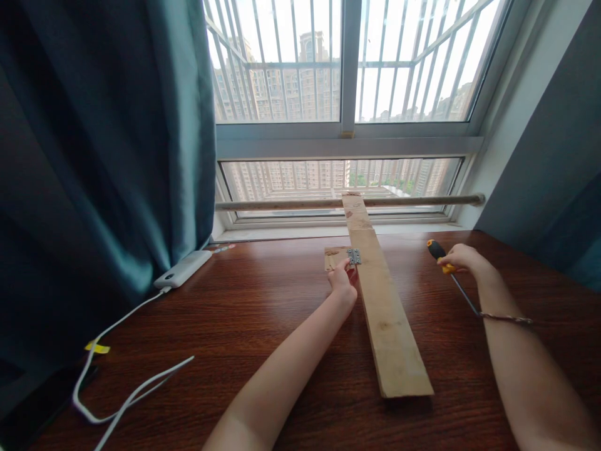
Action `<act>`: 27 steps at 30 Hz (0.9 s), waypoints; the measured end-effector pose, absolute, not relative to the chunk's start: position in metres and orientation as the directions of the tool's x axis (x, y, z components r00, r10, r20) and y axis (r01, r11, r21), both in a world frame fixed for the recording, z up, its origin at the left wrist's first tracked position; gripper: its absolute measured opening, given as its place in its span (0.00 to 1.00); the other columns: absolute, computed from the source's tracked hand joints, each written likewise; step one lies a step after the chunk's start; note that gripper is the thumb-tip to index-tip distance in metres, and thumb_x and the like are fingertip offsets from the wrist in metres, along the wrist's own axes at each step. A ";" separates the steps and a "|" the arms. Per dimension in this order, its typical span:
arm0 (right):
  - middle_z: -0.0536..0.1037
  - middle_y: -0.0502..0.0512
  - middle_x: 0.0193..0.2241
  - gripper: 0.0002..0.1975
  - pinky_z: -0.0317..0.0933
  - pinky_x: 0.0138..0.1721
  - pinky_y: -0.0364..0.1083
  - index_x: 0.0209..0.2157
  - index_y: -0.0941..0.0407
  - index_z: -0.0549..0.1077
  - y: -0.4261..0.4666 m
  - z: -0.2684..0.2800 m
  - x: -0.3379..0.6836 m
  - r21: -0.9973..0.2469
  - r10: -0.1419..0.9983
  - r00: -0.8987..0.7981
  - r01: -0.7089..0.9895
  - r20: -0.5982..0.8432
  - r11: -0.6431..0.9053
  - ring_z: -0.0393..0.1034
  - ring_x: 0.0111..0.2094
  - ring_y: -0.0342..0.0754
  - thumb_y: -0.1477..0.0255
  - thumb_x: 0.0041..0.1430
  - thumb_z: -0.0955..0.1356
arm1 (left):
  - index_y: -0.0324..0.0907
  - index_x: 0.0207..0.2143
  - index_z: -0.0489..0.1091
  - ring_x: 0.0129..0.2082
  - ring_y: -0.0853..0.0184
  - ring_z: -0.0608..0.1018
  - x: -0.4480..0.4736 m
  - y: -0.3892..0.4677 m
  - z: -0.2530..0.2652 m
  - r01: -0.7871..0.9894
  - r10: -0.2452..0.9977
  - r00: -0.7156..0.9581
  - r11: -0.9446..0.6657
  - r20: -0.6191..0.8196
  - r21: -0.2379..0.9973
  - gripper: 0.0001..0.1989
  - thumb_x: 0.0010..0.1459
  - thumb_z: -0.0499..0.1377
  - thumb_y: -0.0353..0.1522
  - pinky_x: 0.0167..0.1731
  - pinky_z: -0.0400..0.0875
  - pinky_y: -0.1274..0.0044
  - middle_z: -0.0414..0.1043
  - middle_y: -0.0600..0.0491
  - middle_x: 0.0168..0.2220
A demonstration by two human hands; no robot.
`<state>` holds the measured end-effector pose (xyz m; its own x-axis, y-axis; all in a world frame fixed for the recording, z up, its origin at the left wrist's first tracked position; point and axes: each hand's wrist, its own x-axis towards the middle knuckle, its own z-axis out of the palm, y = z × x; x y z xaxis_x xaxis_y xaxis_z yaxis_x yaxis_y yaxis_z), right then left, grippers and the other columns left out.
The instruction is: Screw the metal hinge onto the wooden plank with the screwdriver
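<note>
A long wooden plank [387,313] lies lengthwise on the table, its far end reaching the window rail. At its left edge sits a small wooden board [333,258], with a metal hinge [354,256] lying across the seam between them. My left hand [342,280] is closed around the near side of the small board, a fingertip touching the hinge's left edge; its lower fingers are partly hidden. Off to the right of the plank, my right hand [462,258] grips a screwdriver [436,250] by its black and yellow handle. The shaft points back toward my wrist, away from the hinge.
The brown wooden table [263,313] runs up to the window sill. A white power bank [183,269] with a white cable [126,394] lies on the left, near a dark curtain [107,125]. A metal rail [291,204] crosses in front of the window.
</note>
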<state>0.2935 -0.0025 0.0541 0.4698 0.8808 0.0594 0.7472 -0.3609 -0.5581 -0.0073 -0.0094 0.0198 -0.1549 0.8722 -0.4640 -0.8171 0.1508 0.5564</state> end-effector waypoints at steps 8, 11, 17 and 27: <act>0.80 0.63 0.34 0.04 0.72 0.36 0.44 0.29 0.61 0.75 -0.033 0.127 0.244 -0.985 0.941 0.299 0.114 0.161 0.132 0.77 0.34 0.50 0.75 0.48 0.70 | 0.39 0.24 0.64 0.16 0.72 0.70 -0.006 -0.006 0.015 -0.809 0.880 -0.159 0.144 -0.448 0.570 0.07 0.42 0.61 0.24 0.19 0.65 0.80 0.67 0.57 0.18; 0.80 0.57 0.30 0.05 0.73 0.34 0.42 0.26 0.60 0.75 -0.041 0.134 0.209 -0.948 0.925 0.308 -0.153 0.224 0.280 0.77 0.33 0.49 0.76 0.43 0.72 | 0.39 0.23 0.64 0.16 0.72 0.71 -0.006 -0.006 0.015 -0.804 0.884 -0.155 0.146 -0.441 0.576 0.07 0.42 0.61 0.24 0.19 0.65 0.80 0.68 0.56 0.18; 0.81 0.56 0.29 0.08 0.73 0.35 0.41 0.25 0.60 0.76 -0.038 0.124 0.157 -0.914 0.931 0.237 -0.234 0.276 0.331 0.77 0.33 0.49 0.74 0.39 0.74 | 0.39 0.23 0.64 0.16 0.72 0.70 -0.006 -0.006 0.016 -0.801 0.887 -0.153 0.147 -0.435 0.581 0.06 0.42 0.60 0.24 0.19 0.66 0.80 0.68 0.56 0.18; 0.80 0.57 0.29 0.10 0.73 0.37 0.46 0.25 0.61 0.76 -0.041 0.122 0.142 -0.929 0.926 0.245 -0.164 0.288 0.333 0.76 0.33 0.50 0.73 0.37 0.75 | 0.39 0.26 0.65 0.17 0.72 0.71 -0.004 -0.004 0.012 -0.805 0.888 -0.143 0.152 -0.436 0.574 0.07 0.42 0.61 0.25 0.19 0.65 0.81 0.70 0.56 0.20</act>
<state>0.1416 -0.0411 0.1225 0.2447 0.9258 0.2883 -0.1644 0.3326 -0.9286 -0.0044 -0.0043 0.0121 -0.1433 0.8883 -0.4364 -0.8049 0.1520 0.5736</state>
